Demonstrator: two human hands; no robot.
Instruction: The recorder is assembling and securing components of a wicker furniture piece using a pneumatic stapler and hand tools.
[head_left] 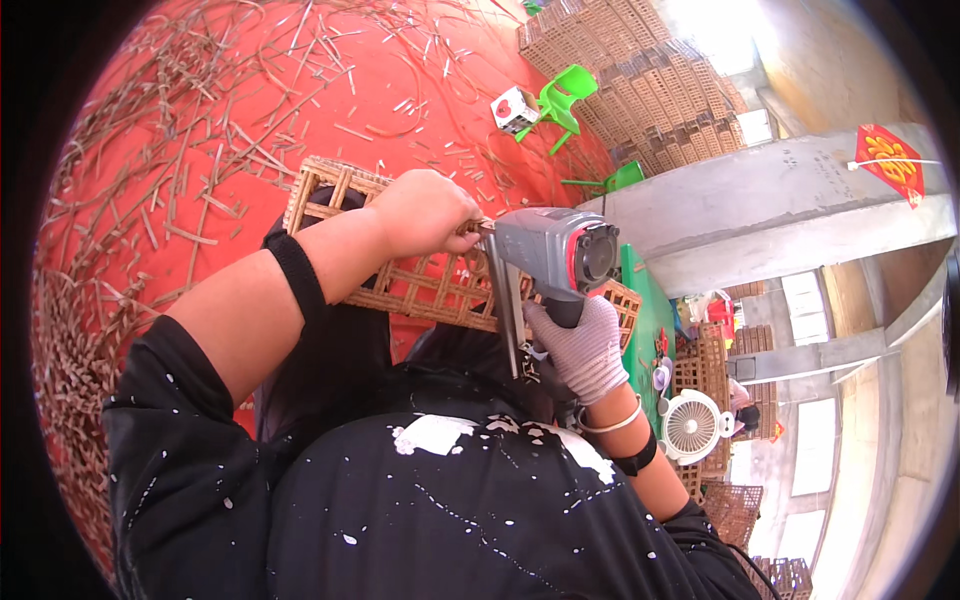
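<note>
A woven lattice basket or crate of brown strips (400, 290) lies across my lap. My right hand (588, 348), in a pale knitted glove, is wrapped round the handle of a grey staple gun (540, 240). The gun's nose is pressed close to the basket's upper edge, and its long magazine points down toward me. My left hand (432, 215), bare, is closed at that edge right beside the nose. Its fingertips pinch what looks like a strip end, mostly hidden by the fingers and the gun.
Cut strips (190, 150) lie scattered over the red floor (400, 130). Ahead are a green chair (565, 95), a white box (514, 109) and stacked woven crates (640, 80). A green table (645, 310) and a white fan (690, 426) stand on the right.
</note>
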